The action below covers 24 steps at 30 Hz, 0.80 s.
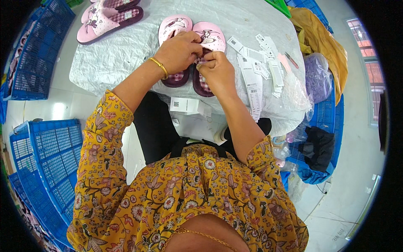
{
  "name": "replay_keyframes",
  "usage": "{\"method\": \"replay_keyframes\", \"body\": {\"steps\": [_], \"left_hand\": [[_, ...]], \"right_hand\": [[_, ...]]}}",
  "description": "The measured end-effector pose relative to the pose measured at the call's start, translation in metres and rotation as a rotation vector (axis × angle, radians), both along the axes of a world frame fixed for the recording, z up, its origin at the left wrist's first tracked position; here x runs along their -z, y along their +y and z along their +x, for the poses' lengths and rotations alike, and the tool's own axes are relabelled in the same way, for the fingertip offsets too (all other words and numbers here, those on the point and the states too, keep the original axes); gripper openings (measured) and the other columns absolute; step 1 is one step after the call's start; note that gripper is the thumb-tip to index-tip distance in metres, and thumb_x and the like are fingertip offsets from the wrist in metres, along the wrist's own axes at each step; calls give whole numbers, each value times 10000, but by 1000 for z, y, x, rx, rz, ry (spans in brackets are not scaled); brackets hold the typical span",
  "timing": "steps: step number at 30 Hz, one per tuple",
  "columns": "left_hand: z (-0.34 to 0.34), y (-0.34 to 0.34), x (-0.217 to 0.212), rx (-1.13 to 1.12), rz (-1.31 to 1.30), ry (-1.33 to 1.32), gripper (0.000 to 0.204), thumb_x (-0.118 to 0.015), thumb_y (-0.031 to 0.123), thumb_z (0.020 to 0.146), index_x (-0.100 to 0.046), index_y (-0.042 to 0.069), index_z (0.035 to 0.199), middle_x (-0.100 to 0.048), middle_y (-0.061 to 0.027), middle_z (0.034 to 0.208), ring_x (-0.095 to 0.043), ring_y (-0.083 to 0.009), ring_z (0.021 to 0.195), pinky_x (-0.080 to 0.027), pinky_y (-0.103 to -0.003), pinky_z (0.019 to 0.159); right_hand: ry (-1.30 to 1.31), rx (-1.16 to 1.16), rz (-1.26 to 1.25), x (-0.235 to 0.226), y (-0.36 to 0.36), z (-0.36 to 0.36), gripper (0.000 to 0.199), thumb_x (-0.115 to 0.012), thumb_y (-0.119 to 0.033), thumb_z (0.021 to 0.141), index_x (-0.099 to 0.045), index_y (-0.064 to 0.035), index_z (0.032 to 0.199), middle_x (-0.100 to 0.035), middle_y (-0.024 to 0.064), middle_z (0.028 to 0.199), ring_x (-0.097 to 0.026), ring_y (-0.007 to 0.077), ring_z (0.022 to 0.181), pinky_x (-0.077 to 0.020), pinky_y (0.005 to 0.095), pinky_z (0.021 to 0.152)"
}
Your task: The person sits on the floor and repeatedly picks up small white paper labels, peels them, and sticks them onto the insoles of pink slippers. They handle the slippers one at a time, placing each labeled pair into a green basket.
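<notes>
A pair of pink slippers with dark soles and checked insoles lies on the covered table in front of me, toes pointing away. Over the opening of the right slipper my two hands come together. My left hand, with a gold bangle at the wrist, lies partly across the left slipper, fingers curled in toward the right one. Thumb and fingers of my right hand are pinched above the right slipper's insole. Whatever is between the fingertips is hidden or too small to make out.
More pink slippers lie at the far left of the table. Paper labels and small scissors lie to the right. A label strip hangs at the near edge. Blue crates stand left; a purple bag sits right.
</notes>
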<state>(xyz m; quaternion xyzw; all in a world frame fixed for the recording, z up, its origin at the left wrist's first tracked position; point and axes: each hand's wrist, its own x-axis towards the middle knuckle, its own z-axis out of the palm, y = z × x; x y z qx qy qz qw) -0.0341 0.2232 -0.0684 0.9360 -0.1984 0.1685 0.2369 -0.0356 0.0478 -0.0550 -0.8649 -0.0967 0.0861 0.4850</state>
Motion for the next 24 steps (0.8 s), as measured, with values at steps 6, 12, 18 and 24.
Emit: {"method": "replay_keyframes", "body": {"steps": [6,12,18,24], "left_hand": [[6,5,-7,93,76,36,106,-626,141,826,-653,98,919,-590,-47,1079,-619,-270,949,-502,-408,803],[5,-4,-21,24,206,80,90,-574,117,840,-608,52,893,-565,-75,1040,-617,-293,919,-514,-422,760],[4,4,-23,89,-74,3,81,-599,89,835,-585,42,900,-559,-107,1056,-606,-309,897,-516,-403,753],[-27,5,-54,82,-205,14,109,-629,39,812,-596,58,914,-566,-103,1101,-604,-282,940,-509,-345,778]], "right_hand": [[61,20,-18,-15,5,-3,303,-729,-95,767,-590,12,1015,-714,148,867,-699,237,756,-537,341,673],[-13,-16,27,-3,-2,0,307,-733,-106,789,-600,24,1033,-709,142,865,-685,202,740,-527,303,656],[40,-29,293,-2,-5,-1,215,-705,-94,849,-637,20,1018,-696,88,858,-637,114,746,-510,249,665],[19,-152,475,-7,-4,-1,133,-654,-90,909,-656,-5,1011,-662,38,838,-602,90,729,-501,242,665]]}}
